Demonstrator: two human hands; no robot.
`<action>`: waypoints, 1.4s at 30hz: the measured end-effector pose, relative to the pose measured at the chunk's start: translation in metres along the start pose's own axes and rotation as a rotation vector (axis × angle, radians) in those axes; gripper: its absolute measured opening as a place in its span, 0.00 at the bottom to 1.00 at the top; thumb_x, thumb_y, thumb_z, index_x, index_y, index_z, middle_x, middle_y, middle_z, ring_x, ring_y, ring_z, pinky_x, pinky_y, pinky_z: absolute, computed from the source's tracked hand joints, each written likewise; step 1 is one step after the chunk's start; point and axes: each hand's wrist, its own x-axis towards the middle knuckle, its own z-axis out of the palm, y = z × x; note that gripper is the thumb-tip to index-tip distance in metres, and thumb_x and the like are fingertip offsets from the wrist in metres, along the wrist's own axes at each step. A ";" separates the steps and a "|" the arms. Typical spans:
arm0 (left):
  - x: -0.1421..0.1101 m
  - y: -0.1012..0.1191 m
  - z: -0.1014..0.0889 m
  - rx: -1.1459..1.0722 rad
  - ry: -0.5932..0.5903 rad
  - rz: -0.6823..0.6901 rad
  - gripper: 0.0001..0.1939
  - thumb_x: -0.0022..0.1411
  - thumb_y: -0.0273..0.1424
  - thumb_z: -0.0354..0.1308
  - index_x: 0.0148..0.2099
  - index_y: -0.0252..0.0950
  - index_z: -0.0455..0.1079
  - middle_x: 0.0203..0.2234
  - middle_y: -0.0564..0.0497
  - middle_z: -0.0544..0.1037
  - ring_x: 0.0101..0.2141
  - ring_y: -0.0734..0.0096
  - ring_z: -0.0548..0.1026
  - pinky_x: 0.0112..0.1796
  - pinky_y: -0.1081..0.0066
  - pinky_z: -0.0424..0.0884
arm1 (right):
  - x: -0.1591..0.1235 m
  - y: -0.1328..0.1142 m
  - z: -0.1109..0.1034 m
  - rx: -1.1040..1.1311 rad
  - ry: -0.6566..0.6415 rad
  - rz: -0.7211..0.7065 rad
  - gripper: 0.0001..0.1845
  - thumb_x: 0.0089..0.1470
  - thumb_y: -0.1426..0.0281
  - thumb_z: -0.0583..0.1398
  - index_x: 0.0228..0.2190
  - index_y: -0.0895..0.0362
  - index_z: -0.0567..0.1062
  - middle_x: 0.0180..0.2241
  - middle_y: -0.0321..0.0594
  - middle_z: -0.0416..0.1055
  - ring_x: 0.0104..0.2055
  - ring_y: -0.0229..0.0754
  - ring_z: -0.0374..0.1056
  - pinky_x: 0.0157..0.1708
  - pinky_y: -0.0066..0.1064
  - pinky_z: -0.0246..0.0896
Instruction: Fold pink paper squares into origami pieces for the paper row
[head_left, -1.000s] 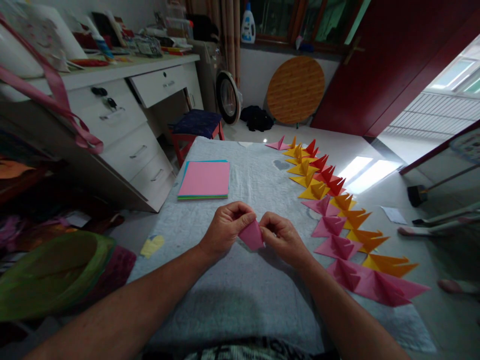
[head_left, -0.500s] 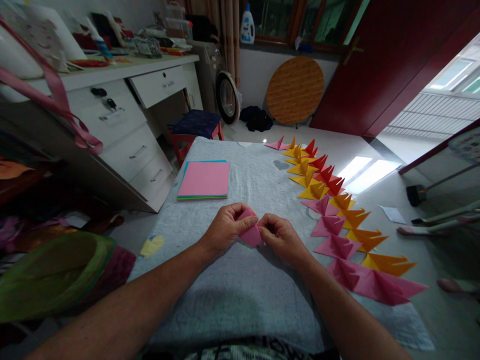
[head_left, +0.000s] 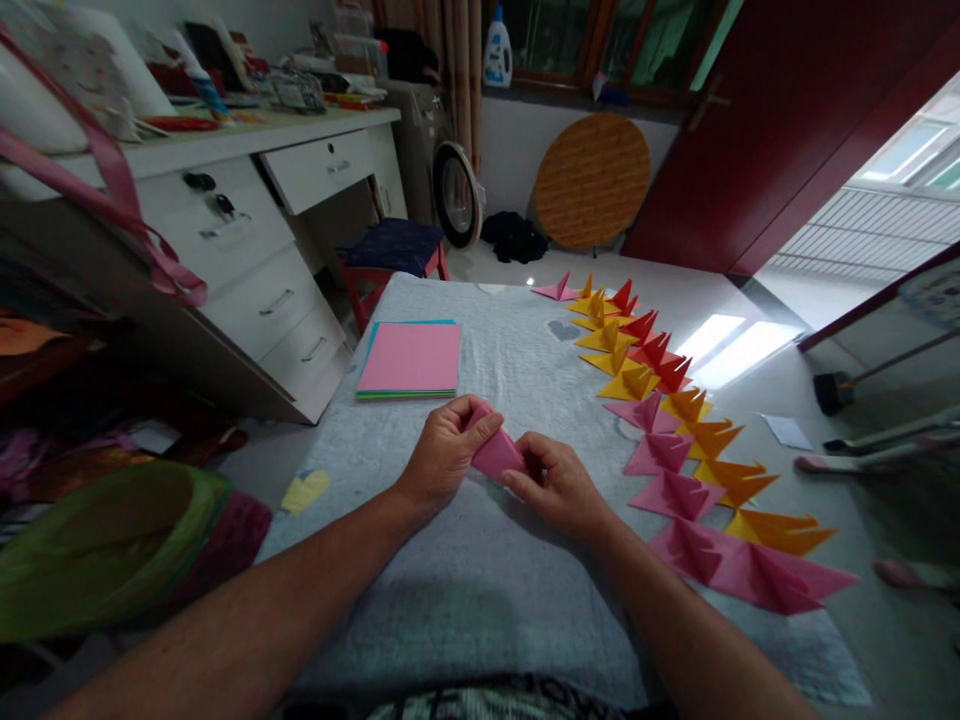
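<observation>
Between my two hands, just above the cloth-covered table (head_left: pixel 480 580), is a small folded piece of pink paper (head_left: pixel 496 457). My left hand (head_left: pixel 450 445) pinches its upper left end, thumb on top. The lower right end is gripped by my right hand (head_left: pixel 559 485), thumb at the near edge and fingers behind. My fingertips hide parts of both ends. A stack of square coloured paper (head_left: pixel 409 358), pink on top, lies beyond my left hand. To the right stand rows of folded paper cranes, among them pink ones (head_left: pixel 679 493), yellow ones (head_left: pixel 630 380) and orange ones (head_left: pixel 733 480).
Red cranes (head_left: pixel 652 348) stand along the table's far right edge. A stool (head_left: pixel 394 245) with a dark cushion is past the far left corner. White drawers (head_left: pixel 262 290) line the left, with a green-lined basket (head_left: pixel 112 550) nearer me.
The pink paper has turned in my hands and now shows a longer, narrower shape. My left hand has shifted slightly up and left; my right thumb has moved to the paper's near edge.
</observation>
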 end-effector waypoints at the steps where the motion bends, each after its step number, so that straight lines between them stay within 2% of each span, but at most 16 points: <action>1: 0.000 0.000 0.000 -0.010 -0.005 0.001 0.13 0.56 0.37 0.66 0.29 0.34 0.68 0.22 0.58 0.68 0.24 0.80 0.63 0.27 0.78 0.61 | 0.000 0.001 0.001 -0.013 0.016 -0.005 0.10 0.54 0.63 0.60 0.27 0.56 0.69 0.21 0.29 0.59 0.23 0.33 0.55 0.24 0.26 0.47; 4: -0.001 -0.001 -0.002 -0.078 -0.079 -0.058 0.14 0.54 0.37 0.69 0.35 0.34 0.69 0.23 0.59 0.68 0.23 0.80 0.64 0.26 0.78 0.62 | 0.000 0.002 0.002 -0.016 0.066 -0.035 0.11 0.57 0.66 0.57 0.25 0.56 0.68 0.20 0.30 0.58 0.23 0.33 0.55 0.24 0.26 0.48; 8: -0.003 0.000 -0.006 -0.099 -0.222 -0.168 0.24 0.49 0.34 0.73 0.47 0.37 0.69 0.27 0.58 0.72 0.25 0.79 0.68 0.27 0.77 0.66 | -0.001 0.003 0.000 -0.025 0.113 -0.071 0.12 0.58 0.67 0.56 0.24 0.56 0.67 0.20 0.30 0.59 0.22 0.33 0.56 0.25 0.26 0.48; 16: -0.001 -0.003 -0.010 -0.059 -0.238 -0.157 0.17 0.49 0.34 0.72 0.37 0.34 0.70 0.24 0.58 0.72 0.24 0.79 0.69 0.26 0.78 0.65 | -0.001 0.002 0.000 -0.007 0.123 -0.105 0.11 0.59 0.67 0.57 0.25 0.56 0.69 0.20 0.30 0.61 0.23 0.33 0.57 0.25 0.26 0.50; 20: -0.001 -0.003 -0.009 -0.074 -0.259 -0.131 0.15 0.50 0.33 0.72 0.37 0.35 0.71 0.24 0.58 0.72 0.24 0.79 0.69 0.27 0.78 0.64 | -0.001 0.001 -0.002 -0.014 0.178 -0.161 0.12 0.60 0.69 0.56 0.24 0.56 0.69 0.21 0.30 0.60 0.24 0.33 0.57 0.26 0.26 0.51; 24: -0.001 -0.002 -0.009 0.012 -0.256 -0.094 0.15 0.51 0.33 0.72 0.39 0.35 0.72 0.27 0.56 0.74 0.27 0.77 0.71 0.30 0.77 0.65 | -0.001 0.000 -0.002 -0.080 0.241 -0.233 0.12 0.60 0.72 0.57 0.24 0.56 0.69 0.22 0.32 0.61 0.24 0.34 0.58 0.26 0.26 0.50; 29: 0.001 -0.002 -0.010 0.035 -0.226 -0.068 0.12 0.53 0.35 0.70 0.36 0.34 0.75 0.27 0.53 0.75 0.29 0.75 0.71 0.32 0.75 0.66 | -0.001 0.001 -0.001 -0.136 0.252 -0.311 0.13 0.61 0.74 0.56 0.24 0.56 0.69 0.23 0.33 0.61 0.25 0.34 0.59 0.26 0.27 0.50; 36: 0.002 0.000 -0.014 0.055 -0.209 -0.069 0.10 0.54 0.35 0.69 0.34 0.34 0.77 0.25 0.53 0.77 0.28 0.74 0.72 0.32 0.74 0.66 | -0.002 0.004 -0.001 -0.185 0.247 -0.310 0.11 0.61 0.75 0.55 0.26 0.56 0.70 0.25 0.34 0.62 0.26 0.35 0.59 0.27 0.28 0.51; 42: 0.004 0.008 -0.014 0.147 -0.161 -0.007 0.10 0.53 0.37 0.69 0.31 0.35 0.80 0.26 0.49 0.81 0.28 0.70 0.74 0.33 0.71 0.68 | -0.002 -0.002 -0.005 -0.137 0.230 -0.228 0.09 0.61 0.72 0.56 0.28 0.55 0.71 0.26 0.36 0.64 0.28 0.37 0.62 0.29 0.29 0.55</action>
